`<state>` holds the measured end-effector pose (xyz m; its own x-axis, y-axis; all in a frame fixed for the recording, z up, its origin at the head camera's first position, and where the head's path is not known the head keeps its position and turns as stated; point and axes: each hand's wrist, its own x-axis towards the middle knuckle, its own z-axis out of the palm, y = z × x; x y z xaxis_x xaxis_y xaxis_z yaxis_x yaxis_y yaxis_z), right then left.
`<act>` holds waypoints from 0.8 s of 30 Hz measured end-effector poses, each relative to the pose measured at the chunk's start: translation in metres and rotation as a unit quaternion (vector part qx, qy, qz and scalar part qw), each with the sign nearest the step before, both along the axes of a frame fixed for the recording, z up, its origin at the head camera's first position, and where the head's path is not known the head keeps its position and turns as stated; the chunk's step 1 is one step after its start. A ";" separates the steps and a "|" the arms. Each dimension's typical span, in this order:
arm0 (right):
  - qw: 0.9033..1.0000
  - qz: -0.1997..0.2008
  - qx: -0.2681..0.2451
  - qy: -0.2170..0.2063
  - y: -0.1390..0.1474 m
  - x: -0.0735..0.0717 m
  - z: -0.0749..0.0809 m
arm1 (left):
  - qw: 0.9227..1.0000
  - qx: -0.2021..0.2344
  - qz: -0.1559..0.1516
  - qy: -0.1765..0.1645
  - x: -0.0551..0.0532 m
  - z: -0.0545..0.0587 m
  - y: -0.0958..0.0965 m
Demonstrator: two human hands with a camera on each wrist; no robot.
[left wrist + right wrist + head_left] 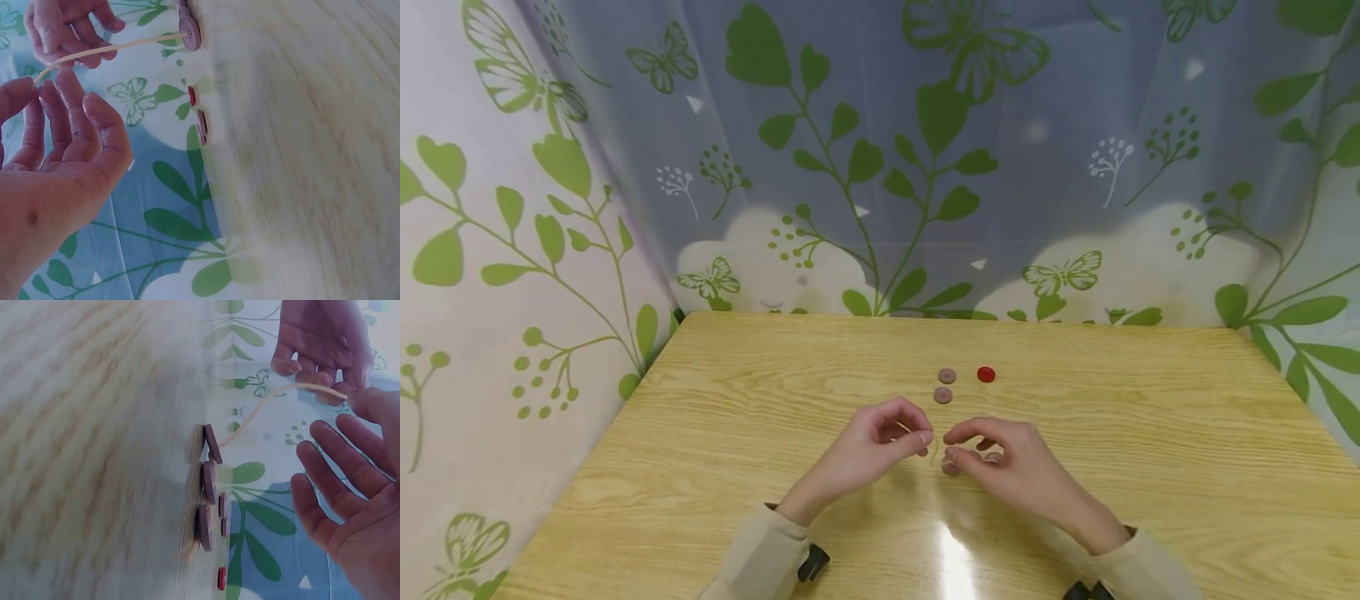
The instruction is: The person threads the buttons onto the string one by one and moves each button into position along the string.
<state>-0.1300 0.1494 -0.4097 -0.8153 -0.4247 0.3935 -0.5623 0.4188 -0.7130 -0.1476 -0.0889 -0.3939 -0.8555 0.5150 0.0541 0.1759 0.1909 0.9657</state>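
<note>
In the left wrist view my left hand (69, 150) pinches one end of a thin yellowish cord (119, 47) between thumb and finger. That cord runs to a brown button (192, 34) on the table, at its holes. Close by, my right hand (1011, 462) hovers over the buttons, thumb and index finger apart, fingers loosely bent. Three brown buttons stand in a row in the right wrist view, among them a tilted button (212, 445) and a nearer button (205, 528). A short piece of cord shows beside the nearer one. My right hand partly hides this row in the head view.
Beyond the hands lie two loose brown buttons (947, 376) and a red button (986, 374) on the wooden table (737, 375). A patterned curtain (880, 233) hangs along the table's far edge and at both sides.
</note>
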 end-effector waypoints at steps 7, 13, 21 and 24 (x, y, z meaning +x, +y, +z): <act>0.999 0.023 -0.038 -0.017 -0.005 0.002 0.000 | 1.000 0.003 0.007 0.003 0.002 0.001 0.002; 0.999 0.016 -0.040 0.015 -0.008 0.001 -0.002 | 1.000 0.000 0.006 0.005 0.002 0.003 0.002; 0.999 0.008 -0.049 0.021 -0.012 0.002 -0.001 | 1.000 0.000 0.000 0.004 0.002 0.002 0.002; 0.998 0.005 -0.054 0.010 -0.012 0.003 -0.001 | 1.000 0.000 0.001 0.001 0.001 0.001 0.002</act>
<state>-0.1275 0.1370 -0.4106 -0.8030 -0.3870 0.4532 -0.5803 0.3344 -0.7426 -0.1463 -0.0865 -0.3930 -0.8565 0.5130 0.0567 0.1781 0.1909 0.9653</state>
